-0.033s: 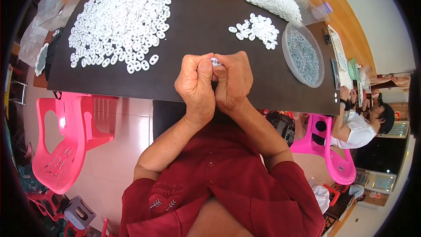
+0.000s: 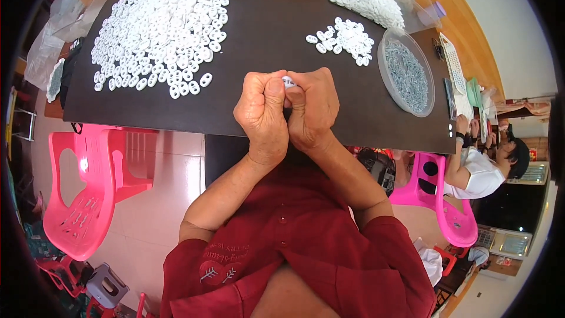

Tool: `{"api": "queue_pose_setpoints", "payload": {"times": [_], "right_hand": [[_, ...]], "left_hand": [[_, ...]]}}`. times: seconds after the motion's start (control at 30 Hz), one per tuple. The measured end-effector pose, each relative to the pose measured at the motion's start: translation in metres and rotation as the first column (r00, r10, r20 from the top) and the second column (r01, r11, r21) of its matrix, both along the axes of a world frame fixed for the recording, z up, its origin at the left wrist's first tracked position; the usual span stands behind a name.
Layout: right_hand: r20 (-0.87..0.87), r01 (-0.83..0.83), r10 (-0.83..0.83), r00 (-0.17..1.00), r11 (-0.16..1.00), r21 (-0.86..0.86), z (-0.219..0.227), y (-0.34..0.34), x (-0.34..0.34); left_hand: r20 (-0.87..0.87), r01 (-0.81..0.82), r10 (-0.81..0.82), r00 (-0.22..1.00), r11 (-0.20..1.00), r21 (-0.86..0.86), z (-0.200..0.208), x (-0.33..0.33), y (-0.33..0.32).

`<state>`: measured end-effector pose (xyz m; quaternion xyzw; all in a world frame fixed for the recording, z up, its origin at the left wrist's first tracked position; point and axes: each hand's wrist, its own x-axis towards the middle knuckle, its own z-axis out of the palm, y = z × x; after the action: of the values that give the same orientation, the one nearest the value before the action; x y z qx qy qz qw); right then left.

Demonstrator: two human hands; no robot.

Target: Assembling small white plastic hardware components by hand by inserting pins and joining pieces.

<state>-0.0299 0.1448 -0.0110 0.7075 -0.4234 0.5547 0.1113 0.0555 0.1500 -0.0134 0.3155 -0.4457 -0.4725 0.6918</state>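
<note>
Both my hands meet just above the near edge of the dark table [image 2: 265, 35]. Pinched between their thumbs and fingertips is a small white oval plastic piece [image 2: 288, 82] with dark marks on its face. My left hand [image 2: 262, 115] is closed on the piece's left end, my right hand [image 2: 316, 106] on its right end. The fingers hide most of it. A big heap of similar white oval pieces [image 2: 162, 29] spreads over the table's left side. Right of centre lies a smaller group of white oval pieces [image 2: 350, 40].
A round clear tub [image 2: 434, 91] of small grey metal parts stands at the right. Behind it is a clear box [image 2: 421, 26] with white pieces. Pink chairs [image 2: 79, 212] stand left and right below the table. Another person [image 2: 477, 171] works at the far right.
</note>
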Motion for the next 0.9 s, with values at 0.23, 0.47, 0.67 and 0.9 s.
{"api": "queue_pose_setpoints", "payload": {"times": [0.23, 0.47, 0.67, 0.9], "right_hand": [[0.046, -0.050, 0.047, 0.998, 0.997, 0.058, 0.014, 0.004, 0.011], [0.130, -0.163, 0.140, 0.982, 0.969, 0.187, 0.021, 0.007, -0.001], [0.096, -0.149, 0.131, 0.987, 0.966, 0.211, 0.019, 0.008, -0.004], [0.136, -0.125, 0.099, 0.986, 0.971, 0.205, 0.018, 0.007, -0.001]], "left_hand": [[-0.153, 0.023, -0.012, 0.988, 0.997, 0.070, 0.009, 0.005, -0.001], [-0.146, 0.054, -0.048, 0.988, 0.998, 0.041, 0.009, 0.006, 0.001], [-0.076, 0.035, -0.034, 0.997, 0.999, 0.012, 0.007, 0.008, 0.001], [-0.031, -0.011, 0.011, 0.999, 1.000, -0.013, 0.005, 0.005, 0.000]]}}
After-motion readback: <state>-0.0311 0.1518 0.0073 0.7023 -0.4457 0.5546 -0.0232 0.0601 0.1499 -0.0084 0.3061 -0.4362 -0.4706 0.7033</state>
